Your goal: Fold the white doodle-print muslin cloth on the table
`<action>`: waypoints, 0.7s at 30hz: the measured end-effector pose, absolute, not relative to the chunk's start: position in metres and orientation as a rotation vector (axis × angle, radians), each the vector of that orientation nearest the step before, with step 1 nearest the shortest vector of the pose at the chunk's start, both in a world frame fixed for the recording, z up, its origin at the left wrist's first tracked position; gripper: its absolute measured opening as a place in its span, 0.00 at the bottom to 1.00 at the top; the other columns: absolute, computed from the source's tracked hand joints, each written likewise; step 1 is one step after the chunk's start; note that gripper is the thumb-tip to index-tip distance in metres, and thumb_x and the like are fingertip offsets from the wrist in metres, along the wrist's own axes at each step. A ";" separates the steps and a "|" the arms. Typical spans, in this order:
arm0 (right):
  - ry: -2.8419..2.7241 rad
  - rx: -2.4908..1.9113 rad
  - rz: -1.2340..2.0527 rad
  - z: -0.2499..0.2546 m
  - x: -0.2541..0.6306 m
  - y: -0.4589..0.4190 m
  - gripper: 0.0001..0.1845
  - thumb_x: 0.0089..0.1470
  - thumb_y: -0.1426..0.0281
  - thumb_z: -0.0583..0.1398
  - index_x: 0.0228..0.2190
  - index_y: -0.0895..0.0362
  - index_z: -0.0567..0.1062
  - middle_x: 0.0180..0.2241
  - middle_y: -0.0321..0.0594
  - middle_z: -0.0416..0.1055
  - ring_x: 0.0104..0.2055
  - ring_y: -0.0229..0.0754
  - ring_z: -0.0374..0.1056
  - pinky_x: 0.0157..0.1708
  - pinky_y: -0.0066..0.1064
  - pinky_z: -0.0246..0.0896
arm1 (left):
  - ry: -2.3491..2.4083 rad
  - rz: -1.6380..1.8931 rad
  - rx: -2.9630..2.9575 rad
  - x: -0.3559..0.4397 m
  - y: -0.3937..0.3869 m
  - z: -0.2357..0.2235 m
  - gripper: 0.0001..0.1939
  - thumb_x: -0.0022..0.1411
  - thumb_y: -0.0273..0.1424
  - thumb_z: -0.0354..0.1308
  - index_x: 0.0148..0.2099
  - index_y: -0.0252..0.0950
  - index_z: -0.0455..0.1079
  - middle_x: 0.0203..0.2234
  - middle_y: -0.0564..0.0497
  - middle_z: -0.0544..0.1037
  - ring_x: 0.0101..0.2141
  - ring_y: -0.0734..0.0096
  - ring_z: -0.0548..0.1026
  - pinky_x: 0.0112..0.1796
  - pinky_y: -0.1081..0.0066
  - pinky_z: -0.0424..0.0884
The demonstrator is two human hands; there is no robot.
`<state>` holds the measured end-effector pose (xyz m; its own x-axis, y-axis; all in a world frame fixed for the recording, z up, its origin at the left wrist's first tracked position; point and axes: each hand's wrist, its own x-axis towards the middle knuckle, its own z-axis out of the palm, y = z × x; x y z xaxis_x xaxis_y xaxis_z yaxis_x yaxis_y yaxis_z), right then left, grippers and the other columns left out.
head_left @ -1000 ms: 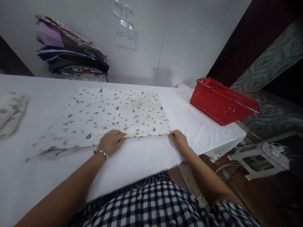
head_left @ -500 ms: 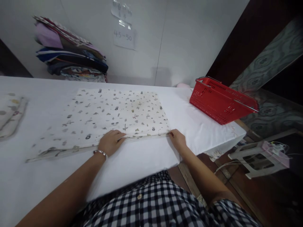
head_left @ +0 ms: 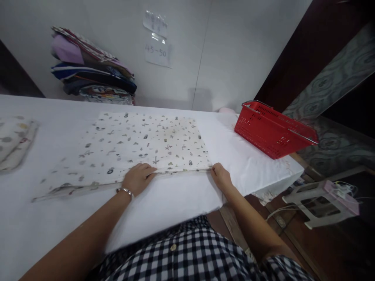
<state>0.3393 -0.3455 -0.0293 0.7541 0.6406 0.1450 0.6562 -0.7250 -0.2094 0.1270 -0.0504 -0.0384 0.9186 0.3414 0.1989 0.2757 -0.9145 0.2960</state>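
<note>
A white cloth [head_left: 152,140] printed with small grey and brown motifs lies folded in layers on the white-covered table [head_left: 181,199]. My left hand [head_left: 139,178], with a bracelet at the wrist, grips the cloth's near edge around its middle, thumb and fingers closed on it. At the near right corner, my right hand [head_left: 221,176] pinches the layered edge between thumb and fingers. Between both hands the edge runs straight. Toward the left the near edge gapes a little and shows the layers.
A red plastic basket [head_left: 274,130] with metal handles stands at the table's right end. Folded fabrics [head_left: 93,70] are stacked by the wall at back left. Another folded printed cloth [head_left: 14,142] lies at far left. A plastic stool [head_left: 319,203] stands right, below the table.
The view has shifted slightly, so everything sits a bit lower in the picture. Both hands keep their hold on the cloth's near edge, with little visible movement.
</note>
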 end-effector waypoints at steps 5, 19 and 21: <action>-0.923 -2.733 -0.044 -0.032 0.339 -0.340 0.10 0.60 0.67 0.49 0.39 0.55 0.68 0.38 0.38 0.70 0.36 0.39 0.65 0.32 0.28 0.51 | 0.446 0.400 2.830 0.127 -0.052 -0.039 0.19 0.62 0.38 0.45 0.43 0.41 0.76 0.37 0.48 0.77 0.40 0.60 0.71 0.42 0.62 0.68; -1.031 -2.866 -0.032 -0.028 0.350 -0.344 0.13 0.60 0.69 0.49 0.42 0.56 0.69 0.42 0.41 0.69 0.40 0.39 0.67 0.31 0.28 0.52 | 0.384 0.443 2.972 0.127 -0.063 -0.037 0.10 0.62 0.30 0.53 0.40 0.41 0.75 0.36 0.47 0.75 0.40 0.61 0.69 0.40 0.62 0.65; -1.039 -2.855 -0.041 -0.029 0.350 -0.345 0.13 0.60 0.69 0.49 0.43 0.56 0.69 0.43 0.41 0.69 0.40 0.39 0.67 0.31 0.27 0.52 | 0.400 0.448 2.987 0.127 -0.064 -0.035 0.10 0.62 0.30 0.53 0.40 0.40 0.75 0.36 0.47 0.74 0.40 0.61 0.69 0.40 0.62 0.65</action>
